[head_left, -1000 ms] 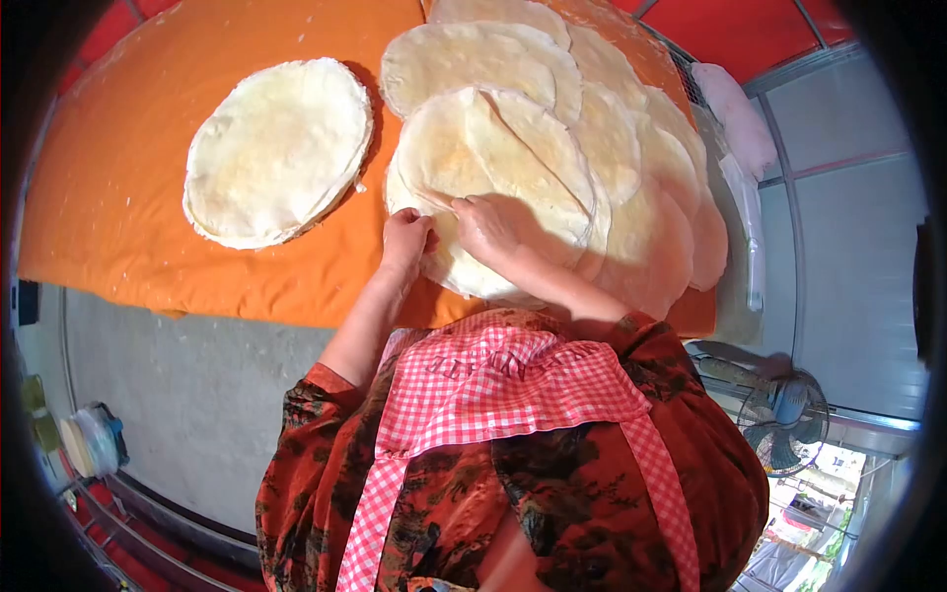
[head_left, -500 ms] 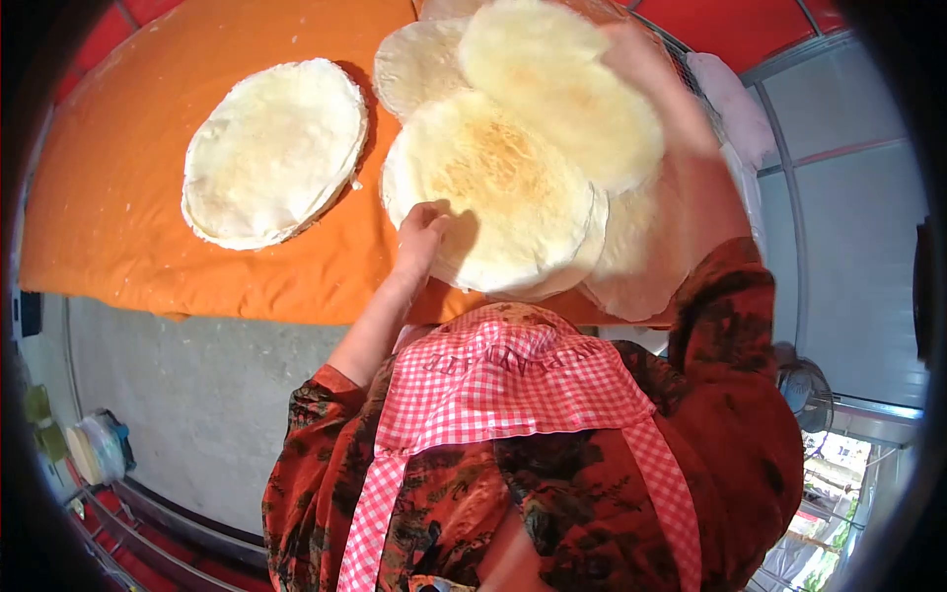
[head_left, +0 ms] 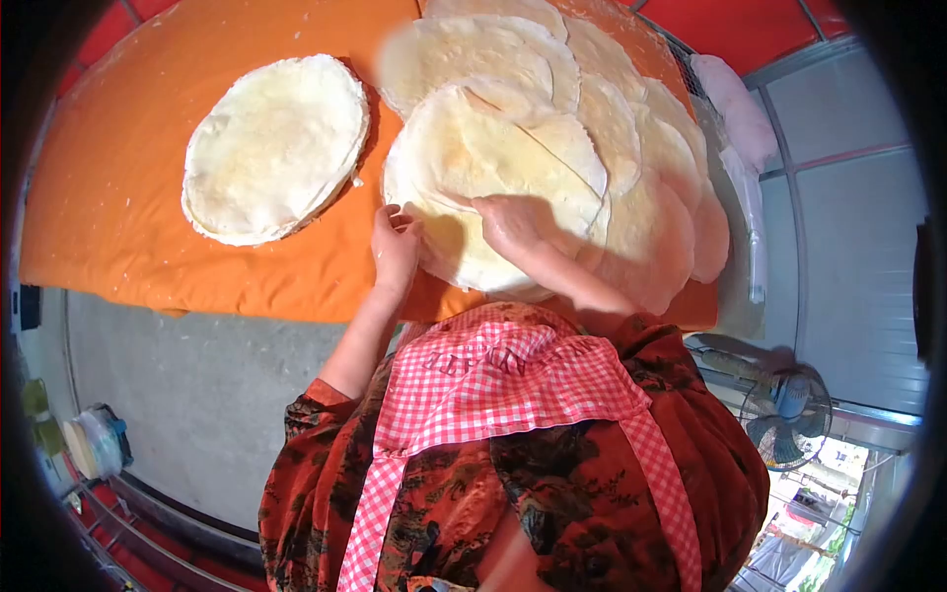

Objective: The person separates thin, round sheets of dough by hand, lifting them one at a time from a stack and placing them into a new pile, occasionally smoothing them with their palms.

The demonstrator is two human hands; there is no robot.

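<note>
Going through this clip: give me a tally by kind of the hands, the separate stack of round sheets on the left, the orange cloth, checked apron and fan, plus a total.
Hands: 2 (left hand, right hand)
Separate sheet stack: 1
Orange cloth: 1
Checked apron: 1
Fan: 1
Total: 6

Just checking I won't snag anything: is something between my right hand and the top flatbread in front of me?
Nothing visible: the right hand is on the top flatbread, and the left hand is off at that flatbread's left edge.
</note>
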